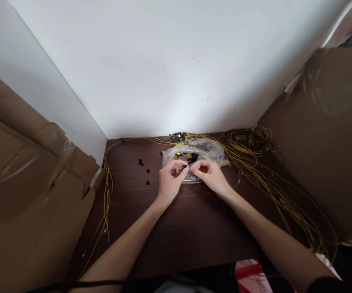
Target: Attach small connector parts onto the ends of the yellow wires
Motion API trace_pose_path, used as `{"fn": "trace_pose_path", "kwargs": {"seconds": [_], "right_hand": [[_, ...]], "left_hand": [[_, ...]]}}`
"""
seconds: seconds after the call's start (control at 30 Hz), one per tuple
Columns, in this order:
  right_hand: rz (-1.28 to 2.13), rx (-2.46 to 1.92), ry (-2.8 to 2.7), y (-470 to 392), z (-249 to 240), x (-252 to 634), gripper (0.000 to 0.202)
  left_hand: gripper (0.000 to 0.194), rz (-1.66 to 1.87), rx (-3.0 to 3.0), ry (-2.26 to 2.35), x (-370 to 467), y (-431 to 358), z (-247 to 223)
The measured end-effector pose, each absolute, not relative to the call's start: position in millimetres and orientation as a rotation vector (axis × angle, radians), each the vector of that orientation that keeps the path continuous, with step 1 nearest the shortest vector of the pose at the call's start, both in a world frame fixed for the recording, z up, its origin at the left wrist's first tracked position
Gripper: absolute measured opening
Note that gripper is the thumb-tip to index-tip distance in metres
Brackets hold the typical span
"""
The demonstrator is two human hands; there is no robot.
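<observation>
My left hand [170, 179] pinches a small black piece [183, 167] between thumb and fingers, above the front of a clear plastic bag [171, 152]. Close beside it, my right hand [209, 174] has its thumb and forefinger pressed together near the same piece. Whatever the right fingertips hold is too small to make out. Black and yellow parts [191, 156] lie in or on the bag just behind the hands. Several small black pieces [148, 171] are scattered on the dark brown table [191, 232] to the left.
Long yellow and black wires [261, 179] run along the table's right side, with a coiled bundle [249, 140] at the back right. More wires [107, 195] hang along the left edge. Cardboard [35, 195] stands left, another cardboard panel [319, 154] right, a white wall [176, 69] behind.
</observation>
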State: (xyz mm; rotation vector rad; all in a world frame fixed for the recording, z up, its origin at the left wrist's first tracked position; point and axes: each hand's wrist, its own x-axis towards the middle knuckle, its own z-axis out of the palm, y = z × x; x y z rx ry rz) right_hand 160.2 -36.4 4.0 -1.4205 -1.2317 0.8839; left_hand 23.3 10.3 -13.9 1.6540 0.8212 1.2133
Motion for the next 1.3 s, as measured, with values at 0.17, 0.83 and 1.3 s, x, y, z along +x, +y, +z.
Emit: {"fn": "trace_pose_path", "kwargs": {"seconds": [0.17, 0.83, 1.3], "right_hand": [[0.809, -1.423, -1.324, -37.0, 3.7, 159.8, 0.016], [0.89, -1.394, -1.124, -36.7, 9.8, 163.3, 0.011], [0.883, -1.408, -1.135, -37.3, 9.3, 162.2, 0.011]], "left_hand": [[0.008, 1.202, 1.571, 0.852, 24.4, 10.9, -11.6], [0.015, 1.174, 1.793, 0.789, 21.8, 11.7, -12.6], [0.016, 1.187, 1.906, 0.766, 22.2, 8.1, -6.6]]}}
